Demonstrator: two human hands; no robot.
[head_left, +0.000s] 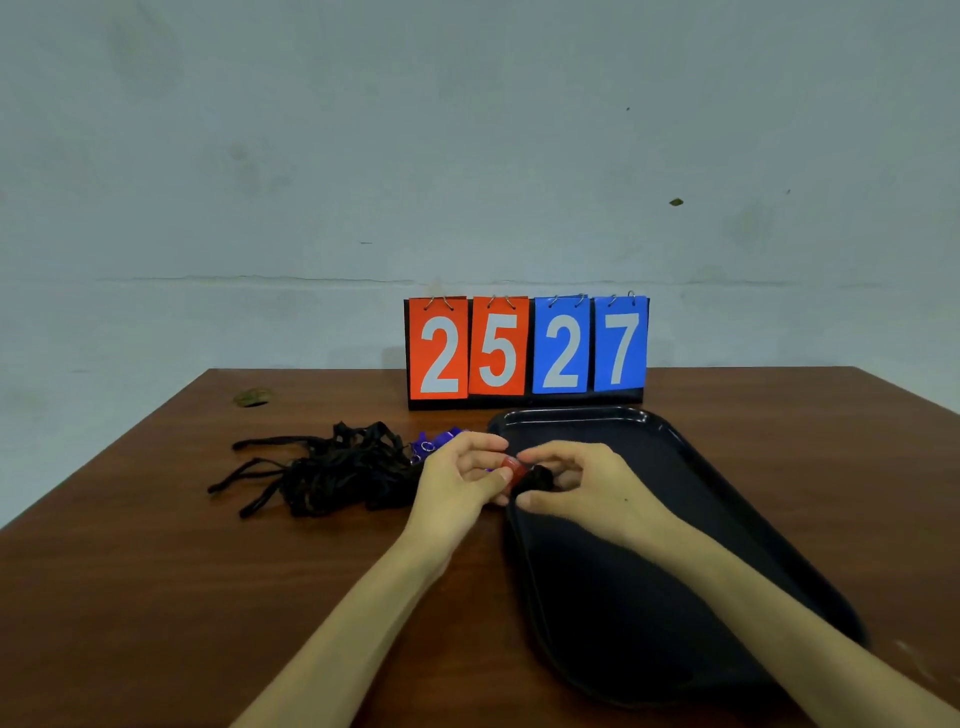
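Both hands meet over the left rim of a black tray (675, 519). My left hand (457, 480) pinches a small red piece (510, 464) between thumb and fingers. My right hand (576, 486) curls its fingers round a bundle of black cord (537, 478) attached to that red piece. To the left on the table lies a tangled pile of black cords (332, 467) with several small blue pieces (436, 441) and metal rings at its right end. What the red piece is exactly stays partly hidden by my fingers.
A flip scoreboard (524, 348) reading 25 in red and 27 in blue stands at the back of the brown wooden table (156, 571), just behind the tray. A small dark hole or mark (252, 397) sits near the table's far left. A pale wall rises behind.
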